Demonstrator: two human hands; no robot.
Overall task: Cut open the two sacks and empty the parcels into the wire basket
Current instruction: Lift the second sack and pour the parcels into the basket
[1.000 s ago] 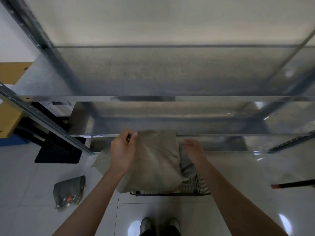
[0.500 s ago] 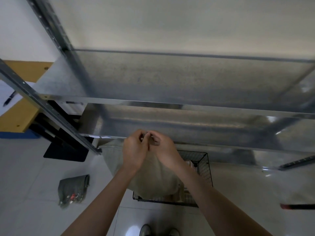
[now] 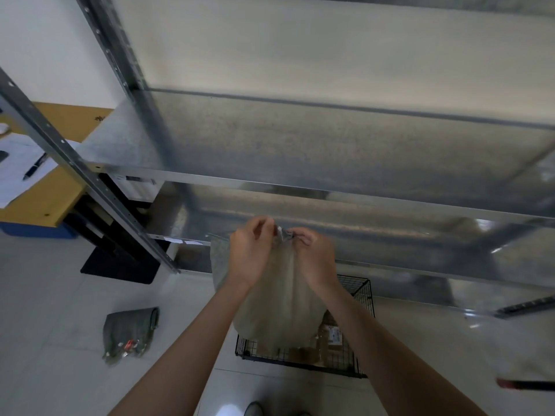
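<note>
A pale woven sack (image 3: pixel 279 307) hangs upside down over the black wire basket (image 3: pixel 363 298) on the floor. My left hand (image 3: pixel 250 255) and my right hand (image 3: pixel 313 259) pinch the sack's upper edge close together at chest height. Brown parcels (image 3: pixel 330 334) with white labels lie in the basket, partly hidden by the sack. A second, dark grey sack (image 3: pixel 129 333) lies crumpled on the tiles to the left.
A galvanised metal shelving rack (image 3: pixel 300 178) fills the space right behind the sack, its upright post (image 3: pixel 90 181) to the left. A wooden desk (image 3: pixel 45 187) with papers and a pen stands at far left. A dark, red-tipped tool (image 3: pixel 522 384) lies at the right.
My right hand came up from the sack's side to meet my left hand at the top edge. The sack hangs longer and narrower, and parcels now show in the basket.
</note>
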